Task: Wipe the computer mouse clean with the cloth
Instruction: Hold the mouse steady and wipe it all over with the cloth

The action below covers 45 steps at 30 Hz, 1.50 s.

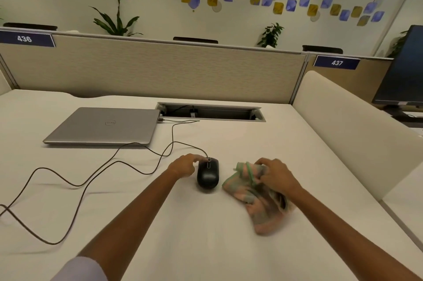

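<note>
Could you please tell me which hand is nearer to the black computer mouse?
Left. The left hand touches the black computer mouse's left side; the right hand grips the pastel striped cloth to its right.

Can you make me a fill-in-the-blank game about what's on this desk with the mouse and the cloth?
1. The right hand is grabbing the ____.
2. The left hand touches the black mouse on its ____ side.
3. The silver laptop has its lid ____.
4. The cloth lies to the ____ of the mouse.

Missing words: cloth; left; closed; right
</note>
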{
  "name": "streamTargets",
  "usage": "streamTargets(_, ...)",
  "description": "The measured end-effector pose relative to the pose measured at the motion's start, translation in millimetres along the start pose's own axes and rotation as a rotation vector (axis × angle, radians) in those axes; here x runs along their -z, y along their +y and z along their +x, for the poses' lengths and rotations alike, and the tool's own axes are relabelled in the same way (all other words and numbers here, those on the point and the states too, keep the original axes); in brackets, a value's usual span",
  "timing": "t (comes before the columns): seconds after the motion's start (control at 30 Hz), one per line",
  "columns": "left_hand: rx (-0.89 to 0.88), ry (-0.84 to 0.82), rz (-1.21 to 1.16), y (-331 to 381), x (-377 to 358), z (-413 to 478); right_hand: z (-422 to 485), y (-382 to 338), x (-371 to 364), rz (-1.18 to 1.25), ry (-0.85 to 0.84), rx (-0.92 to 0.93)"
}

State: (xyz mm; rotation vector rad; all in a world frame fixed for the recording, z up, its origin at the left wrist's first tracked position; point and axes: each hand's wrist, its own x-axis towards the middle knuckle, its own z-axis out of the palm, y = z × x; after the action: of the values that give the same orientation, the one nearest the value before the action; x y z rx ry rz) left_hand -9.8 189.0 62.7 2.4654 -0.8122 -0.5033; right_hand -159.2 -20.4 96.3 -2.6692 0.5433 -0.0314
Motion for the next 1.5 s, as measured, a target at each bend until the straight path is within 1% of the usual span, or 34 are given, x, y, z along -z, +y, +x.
streamTargets(0.07,0.009,0.057,-0.07,3,-1,0,9,6,7,0.131,0.089,-0.061)
streamTargets(0.13,0.038,0.113,-0.137,7,-3,0,12,4,8,0.206,0.156,-0.076)
streamTargets(0.2,0.106,0.164,-0.178,10,-5,1,10,-2,4,0.211,0.135,-0.062)
streamTargets(0.3,0.242,0.159,-0.204,15,-9,2,4,-14,-7,0.087,-0.058,-0.041)
streamTargets(0.33,0.28,0.14,-0.209,15,-11,3,2,-16,-10,0.037,-0.081,-0.059)
streamTargets(0.4,0.332,0.123,-0.221,17,-15,3,1,-18,-16,-0.068,0.004,-0.079)
streamTargets(0.43,0.344,0.128,-0.228,18,-17,3,0,-18,-20,-0.128,0.061,-0.065)
streamTargets(0.47,0.35,0.136,-0.234,20,-19,3,0,-16,-26,-0.179,0.081,-0.044)
streamTargets(0.57,0.35,0.168,-0.232,26,-26,3,-7,-8,-52,-0.241,-0.016,-0.022)
streamTargets(0.63,0.352,0.198,-0.233,32,-31,2,-12,-2,-68,-0.25,-0.049,-0.032)
streamTargets(0.8,0.376,0.246,-0.269,37,-44,-2,-4,4,-72,-0.191,0.033,-0.033)
streamTargets(0.9,0.38,0.312,-0.289,39,-52,-6,8,4,-63,-0.177,0.062,-0.034)
streamTargets(1.03,0.376,0.403,-0.28,43,-62,-13,30,2,-42,0.124,0.055,-0.082)
streamTargets(1.13,0.364,0.482,-0.302,44,-67,-15,45,-12,-28,0.212,0.062,-0.007)
streamTargets(1.2,0.351,0.522,-0.342,45,-69,-17,52,-30,-21,0.185,0.016,0.101)
streamTargets(1.27,0.336,0.559,-0.405,47,-72,-18,57,-50,-21,0.121,-0.09,0.199)
streamTargets(1.33,0.329,0.61,-0.46,48,-75,-19,62,-68,-31,0.02,-0.215,0.252)
streamTargets(1.4,0.345,0.653,-0.486,50,-76,-20,67,-80,-44,-0.101,-0.302,0.248)
streamTargets(1.5,0.355,0.711,-0.531,53,-79,-21,77,-88,-53,-0.152,-0.286,0.196)
